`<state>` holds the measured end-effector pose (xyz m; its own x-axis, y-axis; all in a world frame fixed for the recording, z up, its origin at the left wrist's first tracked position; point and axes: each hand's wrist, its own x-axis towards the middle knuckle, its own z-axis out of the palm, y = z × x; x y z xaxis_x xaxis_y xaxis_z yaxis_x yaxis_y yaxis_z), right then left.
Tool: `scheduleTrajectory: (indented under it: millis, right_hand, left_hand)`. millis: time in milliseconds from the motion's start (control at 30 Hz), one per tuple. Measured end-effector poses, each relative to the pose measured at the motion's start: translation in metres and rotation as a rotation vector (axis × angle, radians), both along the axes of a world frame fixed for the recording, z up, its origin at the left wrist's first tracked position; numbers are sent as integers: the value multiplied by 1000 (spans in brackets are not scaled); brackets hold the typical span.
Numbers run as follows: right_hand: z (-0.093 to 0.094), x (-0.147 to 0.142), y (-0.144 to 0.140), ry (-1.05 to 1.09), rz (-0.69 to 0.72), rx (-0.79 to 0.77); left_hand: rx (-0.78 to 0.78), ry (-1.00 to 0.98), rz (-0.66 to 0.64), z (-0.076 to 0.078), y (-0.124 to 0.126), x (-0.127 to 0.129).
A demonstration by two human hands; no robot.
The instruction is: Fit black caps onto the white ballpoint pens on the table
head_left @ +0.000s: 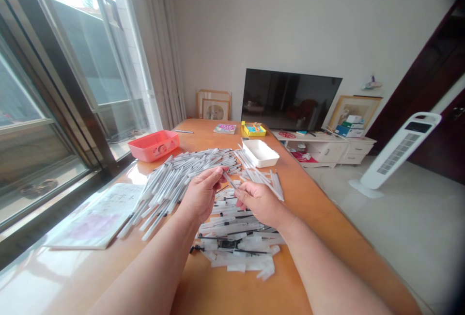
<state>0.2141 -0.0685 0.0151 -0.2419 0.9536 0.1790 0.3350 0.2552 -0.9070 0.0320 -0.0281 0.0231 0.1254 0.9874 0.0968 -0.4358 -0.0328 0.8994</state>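
Observation:
Between my two hands a slim pen [229,179] is held at a slant over the table. My left hand [204,190] pinches its upper left end, and my right hand [259,201] pinches the lower right end. Behind and left of my hands lies a large pile of pens [170,174] with clear barrels and black ends. Below my hands is a spread of pen parts [232,228]: translucent pieces, dark thin refills and small black bits. More clear tubes [256,172] lie just beyond my right hand.
A pink basket [154,146] stands at the left and a white tray [260,154] at the right. An open notebook [98,218] lies on the wooden table [305,257]. Further back are a booklet [224,129] and a yellow box [254,130]. A tower fan [399,152] stands on the floor.

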Motion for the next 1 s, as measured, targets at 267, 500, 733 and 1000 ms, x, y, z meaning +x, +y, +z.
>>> scheduleTrajectory:
  millis: [267,500,733,1000]
  right_hand:
    - [-8,0,4,50,-76,55]
    - [-9,-1,5,19,-68,36]
    - [-8,0,5,115,-130,-21]
    - [-10,4,11,108,-211,75]
  left_hand:
    - [-21,-19,8,1,1,0]
    - [-34,-95,24,-1,6,-5]
    - [-42,-90,64,-4,9,-6]
    - [22,123,142,-7,11,-11]
